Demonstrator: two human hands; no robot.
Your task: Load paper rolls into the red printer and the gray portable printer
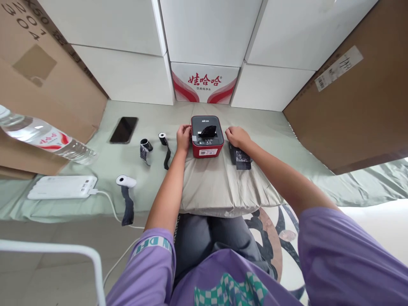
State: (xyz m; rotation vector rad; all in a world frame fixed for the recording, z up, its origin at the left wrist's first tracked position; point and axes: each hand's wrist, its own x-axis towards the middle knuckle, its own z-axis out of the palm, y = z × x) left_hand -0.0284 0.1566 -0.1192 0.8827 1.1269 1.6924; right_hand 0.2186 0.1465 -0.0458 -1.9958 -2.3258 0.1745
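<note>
A small red thermal printer with a dark top stands on the cloth-covered surface in front of me. Crumpled black paper sticks up from its top slot. My left hand is against the printer's left side, fingers bent and closed on its edge. My right hand is just right of the printer, curled, with its fingertips out of sight; whether it holds anything is hidden. Beneath that hand and wrist lies a dark printed strip, partly covered.
Left of the printer are rolls with black tails: a near white roll, a dark roll and a small roll. Further left are a phone, a power bank with cable, and a water bottle. White boxes wall the back.
</note>
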